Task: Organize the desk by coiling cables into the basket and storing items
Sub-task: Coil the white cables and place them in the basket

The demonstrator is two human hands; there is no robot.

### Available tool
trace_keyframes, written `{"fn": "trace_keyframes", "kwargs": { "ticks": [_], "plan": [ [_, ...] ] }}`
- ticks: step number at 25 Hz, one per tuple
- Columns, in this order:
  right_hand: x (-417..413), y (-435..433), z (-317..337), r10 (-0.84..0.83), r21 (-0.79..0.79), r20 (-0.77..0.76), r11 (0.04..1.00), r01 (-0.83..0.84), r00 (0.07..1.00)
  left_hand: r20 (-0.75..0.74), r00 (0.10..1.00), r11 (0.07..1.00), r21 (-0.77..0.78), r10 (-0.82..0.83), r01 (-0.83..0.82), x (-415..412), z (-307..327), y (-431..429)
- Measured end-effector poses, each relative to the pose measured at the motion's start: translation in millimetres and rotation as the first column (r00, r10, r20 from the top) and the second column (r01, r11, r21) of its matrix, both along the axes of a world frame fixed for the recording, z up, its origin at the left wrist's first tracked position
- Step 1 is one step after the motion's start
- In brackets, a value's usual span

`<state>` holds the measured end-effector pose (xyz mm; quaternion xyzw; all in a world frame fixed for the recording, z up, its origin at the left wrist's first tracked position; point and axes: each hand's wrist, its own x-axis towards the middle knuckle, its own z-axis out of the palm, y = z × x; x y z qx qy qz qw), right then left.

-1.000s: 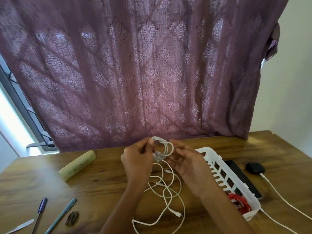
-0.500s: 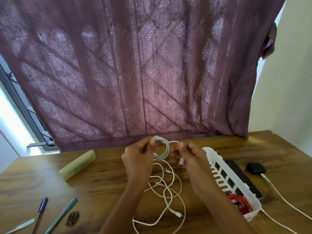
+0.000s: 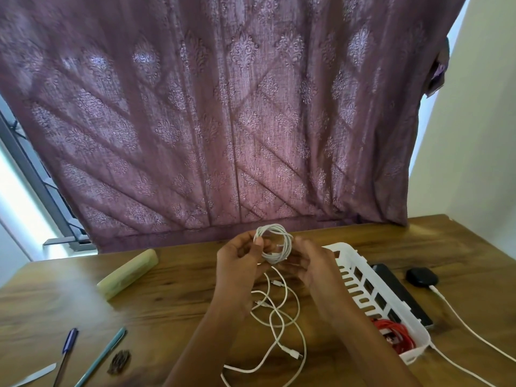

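I hold a coiled white cable [image 3: 275, 243] above the wooden desk [image 3: 178, 297]. My left hand [image 3: 240, 261] pinches the coil's left side between thumb and fingers. My right hand [image 3: 310, 263] grips the coil's right side from below. More loose white cable [image 3: 279, 317] lies tangled on the desk under my hands. A white slotted basket [image 3: 363, 291] stands to the right, with a coiled red cable [image 3: 393, 335] in its near end.
A pale green case [image 3: 127, 273] lies at the left. Two pens [image 3: 83, 356], a dark hair clip [image 3: 120, 361] and a white blade-like item [image 3: 33, 377] sit near the front left. A black phone [image 3: 402, 294] and a black puck [image 3: 421, 276] with a white lead lie beyond the basket.
The coil has turned more face-on and grown fuller. My right hand has moved from pinching the cable's end to holding the coil's right side.
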<state>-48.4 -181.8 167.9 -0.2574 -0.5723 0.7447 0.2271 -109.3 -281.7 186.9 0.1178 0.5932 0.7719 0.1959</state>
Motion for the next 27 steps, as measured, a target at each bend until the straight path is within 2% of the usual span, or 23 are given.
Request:
{"fn": "trace_keyframes", "kwargs": {
  "ticks": [3,5,7,15,19,24,27],
  "plan": [
    [5,-1,5,0.071,-0.020,-0.073,0.997,-0.073,0.995,-0.050,0.999,1.000,0.000,0.007,-0.007,0,-2,-2],
    [9,-4,6,0.096,-0.009,-0.117,0.995,-0.098,0.988,-0.124,0.992,0.998,-0.051,0.015,-0.022,1,-2,-3],
    [9,-7,5,0.103,0.039,-0.098,0.994,-0.099,0.990,-0.205,0.978,0.990,-0.124,0.036,-0.062,-1,-3,-3],
    [6,-14,3,-0.017,0.172,-0.060,0.985,0.027,0.998,-0.294,0.948,0.945,-0.257,0.123,-0.202,-8,-12,-7],
    [4,-17,3,-0.043,0.092,-0.082,0.994,0.050,0.996,-0.280,0.953,0.928,-0.312,0.113,-0.202,-9,-13,-6],
    [4,-18,7,-0.038,-0.223,-0.185,0.975,-0.005,0.982,-0.190,0.980,0.952,-0.282,0.064,-0.117,-10,-12,-4],
    [4,-16,6,0.031,-0.168,-0.128,0.984,-0.052,0.991,-0.218,0.975,0.956,-0.275,0.045,-0.106,-11,-14,-5]
  ]
}}
